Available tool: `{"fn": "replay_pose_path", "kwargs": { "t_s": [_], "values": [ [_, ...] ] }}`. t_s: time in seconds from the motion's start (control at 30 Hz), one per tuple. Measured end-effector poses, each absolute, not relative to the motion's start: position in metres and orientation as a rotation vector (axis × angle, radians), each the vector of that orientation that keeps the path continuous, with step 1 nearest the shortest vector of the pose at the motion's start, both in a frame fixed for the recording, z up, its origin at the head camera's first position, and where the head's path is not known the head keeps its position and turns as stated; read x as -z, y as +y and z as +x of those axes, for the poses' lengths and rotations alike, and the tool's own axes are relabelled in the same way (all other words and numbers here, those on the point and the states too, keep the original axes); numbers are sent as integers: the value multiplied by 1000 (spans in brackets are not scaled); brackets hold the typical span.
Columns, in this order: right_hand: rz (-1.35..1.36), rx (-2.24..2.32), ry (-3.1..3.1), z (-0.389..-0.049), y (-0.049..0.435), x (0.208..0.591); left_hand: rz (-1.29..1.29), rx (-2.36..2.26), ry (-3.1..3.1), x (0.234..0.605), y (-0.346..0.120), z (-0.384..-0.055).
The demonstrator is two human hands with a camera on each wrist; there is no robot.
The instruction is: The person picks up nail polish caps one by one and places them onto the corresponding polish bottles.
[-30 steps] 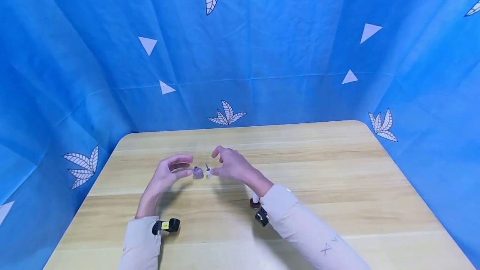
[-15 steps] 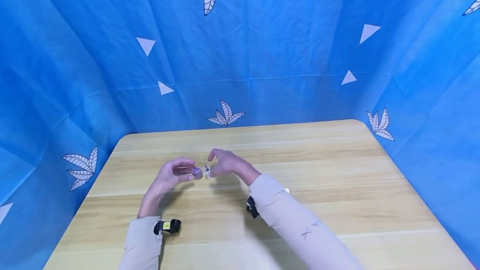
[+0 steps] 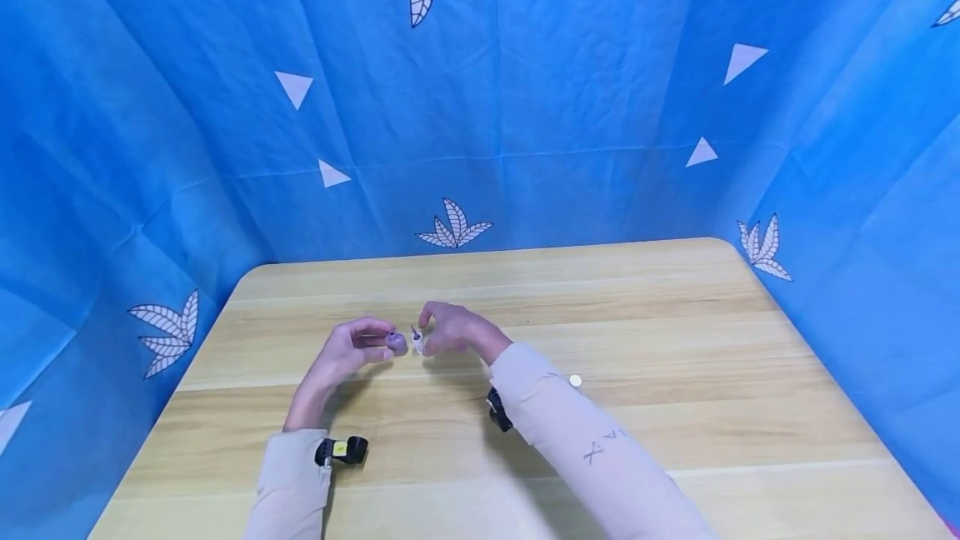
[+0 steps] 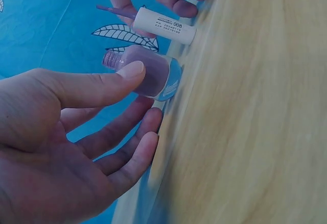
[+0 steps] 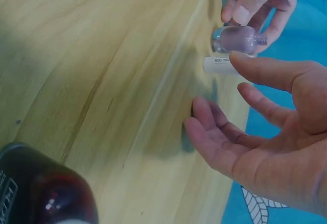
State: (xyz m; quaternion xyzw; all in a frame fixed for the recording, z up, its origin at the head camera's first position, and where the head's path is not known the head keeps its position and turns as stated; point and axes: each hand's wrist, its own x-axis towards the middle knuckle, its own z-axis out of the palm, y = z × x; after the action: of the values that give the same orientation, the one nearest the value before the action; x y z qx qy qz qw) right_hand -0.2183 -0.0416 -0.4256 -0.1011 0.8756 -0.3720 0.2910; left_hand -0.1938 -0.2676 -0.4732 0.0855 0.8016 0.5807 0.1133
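A small mauve nail polish bottle (image 4: 148, 73) with its threaded neck bare stands on the wooden table. Beside it, its white cap (image 4: 164, 26) stands upright, brush pointing up. My left hand (image 3: 341, 352) holds the bottle, thumb on the near side and the index finger partly hidden behind it. My right hand (image 3: 457, 330) is around the cap with thumb and fingers spread. In the right wrist view the thumb overlaps the cap (image 5: 219, 65), while a gap shows between cap and index finger; contact is hard to tell.
A dark red bottle (image 5: 51, 188) with lettering stands close to the right wrist; the right sleeve hides it in the head view. A small white round thing (image 3: 575, 380) shows beside that sleeve. Blue patterned cloth (image 3: 495, 107) hangs behind the table (image 3: 637, 298).
My left hand has moved slightly right, onto the bottle. My right forearm has shifted left, and the right hand sits lower around the cap. The dark bottle has become hidden behind the sleeve.
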Motion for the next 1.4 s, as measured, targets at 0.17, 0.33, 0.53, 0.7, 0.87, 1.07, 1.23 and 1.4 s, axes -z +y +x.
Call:
{"fn": "replay_pose_path", "kwargs": {
  "t_s": [0.17, 0.33, 0.53, 0.7, 0.87, 1.07, 1.23, 1.4],
  "values": [
    [-269, 979, 2345, -220, -45, 428, 200, -1677, 2386, 474, -264, -195],
    [-266, 964, 2363, -222, -46, 430, 200, -1648, 2427, 473, -260, -195],
    [-280, 940, 2376, -223, -47, 432, 183, -1629, 2451, 474, -259, -196],
    [-301, 932, 2383, -225, -47, 433, 153, -1615, 2469, 475, -258, -198],
    [-307, 908, 2402, -227, -47, 434, 143, -1597, 2486, 474, -257, -199],
    [-308, 918, 2394, -227, -49, 436, 172, -1601, 2494, 472, -258, -197],
    [-330, 940, 2417, -226, -48, 435, 157, -1608, 2492, 474, -261, -196],
    [-382, 976, 2463, -221, -41, 428, 122, -1605, 2515, 478, -263, -197]
  ]
}}
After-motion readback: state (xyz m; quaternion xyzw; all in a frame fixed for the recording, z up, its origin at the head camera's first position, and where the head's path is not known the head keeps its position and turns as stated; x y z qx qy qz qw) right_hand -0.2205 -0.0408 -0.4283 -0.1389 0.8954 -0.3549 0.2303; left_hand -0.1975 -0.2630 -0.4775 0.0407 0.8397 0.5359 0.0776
